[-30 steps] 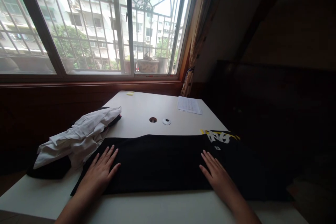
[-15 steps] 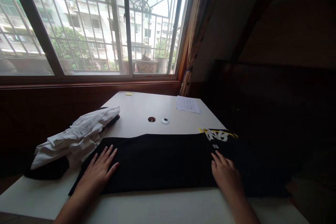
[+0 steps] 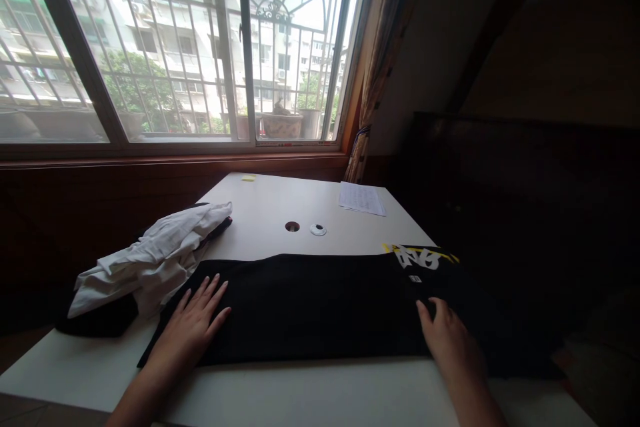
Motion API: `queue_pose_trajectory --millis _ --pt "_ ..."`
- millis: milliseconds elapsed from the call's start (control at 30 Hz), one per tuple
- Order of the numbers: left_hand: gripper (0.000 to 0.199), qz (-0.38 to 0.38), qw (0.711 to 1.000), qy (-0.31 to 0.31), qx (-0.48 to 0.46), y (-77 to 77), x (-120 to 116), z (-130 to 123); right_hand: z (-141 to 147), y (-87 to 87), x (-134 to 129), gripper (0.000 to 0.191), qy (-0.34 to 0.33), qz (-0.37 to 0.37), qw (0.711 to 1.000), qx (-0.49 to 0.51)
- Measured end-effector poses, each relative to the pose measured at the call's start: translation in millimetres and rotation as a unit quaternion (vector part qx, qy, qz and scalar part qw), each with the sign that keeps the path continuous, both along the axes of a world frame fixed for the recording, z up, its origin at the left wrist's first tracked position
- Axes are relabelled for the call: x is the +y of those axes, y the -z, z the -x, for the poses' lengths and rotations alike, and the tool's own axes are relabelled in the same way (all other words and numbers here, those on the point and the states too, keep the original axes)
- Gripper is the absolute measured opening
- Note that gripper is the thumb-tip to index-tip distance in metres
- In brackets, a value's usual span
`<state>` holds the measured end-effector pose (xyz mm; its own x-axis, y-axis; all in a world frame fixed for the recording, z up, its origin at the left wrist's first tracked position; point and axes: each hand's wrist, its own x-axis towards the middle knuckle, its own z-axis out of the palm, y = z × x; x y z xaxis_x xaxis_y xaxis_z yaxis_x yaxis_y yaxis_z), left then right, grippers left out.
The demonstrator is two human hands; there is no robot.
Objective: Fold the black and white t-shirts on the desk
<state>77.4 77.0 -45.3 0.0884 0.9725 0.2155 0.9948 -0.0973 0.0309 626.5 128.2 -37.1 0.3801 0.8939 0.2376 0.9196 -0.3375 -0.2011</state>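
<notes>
A black garment [image 3: 320,310] lies stretched sideways across the near part of the table, folded into a long band. White lettering and yellow marks show at its right part, where the cloth fades into shadow. My left hand [image 3: 195,323] rests flat on the garment's left end with its fingers spread. Over the right part, below the print, is my right hand [image 3: 450,340], thumb and forefinger apart and the other fingers bent and partly hidden. No cloth can be seen pinched in it.
A crumpled pile of white clothing [image 3: 150,260] with black cloth under it sits on the left of the white table [image 3: 280,200]. Beyond the garment are a round hole [image 3: 293,227], its white cover [image 3: 318,230], papers [image 3: 363,198] and a yellow note [image 3: 249,177]. A window is behind.
My right hand has shifted right and slightly nearer to me, its thumb and forefinger now farther apart. The left hand stays on the cloth. The whole view has moved slightly.
</notes>
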Motion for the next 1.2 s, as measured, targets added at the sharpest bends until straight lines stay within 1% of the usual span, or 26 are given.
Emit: queue_pose_trajectory --millis 133,267,367,567,733,800,900,1033,1200 --pt "0.059 -0.001 1.0 -0.002 -0.009 -0.3 0.3 -0.1 -8.5 1.3 3.9 0.052 0.018 0.028 0.998 0.049" --pt "0.06 0.006 1.0 -0.003 -0.011 0.4 0.6 0.7 -12.6 -0.2 6.2 0.048 0.033 0.059 0.996 0.052" --pt "0.06 0.001 1.0 0.0 -0.004 3.5 1.1 2.3 -13.5 -0.4 5.9 0.044 0.026 0.058 0.997 0.044" --pt "0.06 -0.017 1.0 0.007 0.006 10.7 2.9 5.1 -13.3 0.6 2.9 0.045 0.019 0.043 0.998 0.043" --pt "0.062 0.026 1.0 0.0 0.006 6.7 4.5 6.6 -13.8 -3.0 3.3 0.042 0.027 0.059 0.997 0.052" --pt "0.063 0.049 0.999 0.007 0.007 3.4 7.0 9.0 -14.5 -4.5 3.3 0.04 0.026 0.063 0.996 0.05" --pt "0.062 0.068 0.997 0.023 0.011 -2.3 15.9 14.0 -16.5 -5.7 2.2 0.038 0.025 0.057 0.997 0.051" --pt "0.061 0.077 0.996 0.04 0.018 -10.5 37.6 17.5 -25.0 -6.6 0.1 0.037 0.042 0.02 0.997 0.064" --pt "0.058 0.101 0.989 0.107 0.01 -21.3 67.7 12.7 -48.4 -6.0 -2.5 0.045 0.094 -0.044 0.99 0.092"
